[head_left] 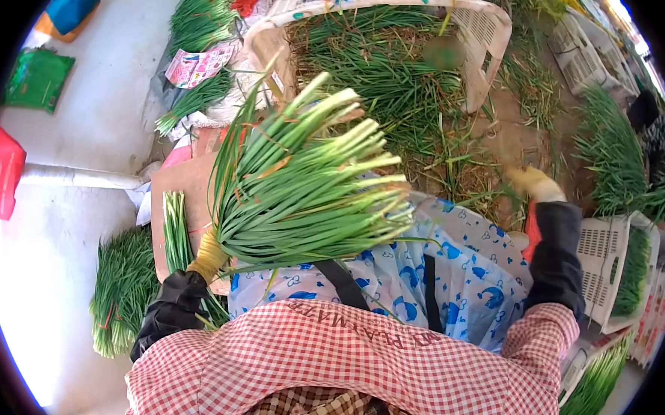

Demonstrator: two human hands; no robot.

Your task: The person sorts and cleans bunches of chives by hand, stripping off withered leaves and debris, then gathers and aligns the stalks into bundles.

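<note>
My left hand (pixel 210 255), in a yellow glove, is closed round the leafy end of a large bunch of garlic chives (pixel 303 187). The pale cut ends fan out up and to the right, above my lap. My right hand (pixel 535 183), also gloved in yellow, is off to the right over loose leaves on the ground (pixel 492 167). Motion smears its fingers, so I cannot tell whether it holds anything. A small bundle of chives (pixel 176 229) lies on a cardboard sheet (pixel 187 181) beside my left hand.
Ahead, a white plastic crate (pixel 381 0) lies with chives (pixel 385 60) heaped in its opening. Another white crate (pixel 600 259) stands at right. Tied chives (pixel 121 290) lie on the floor at left. A blue-patterned apron (pixel 464 282) covers my lap.
</note>
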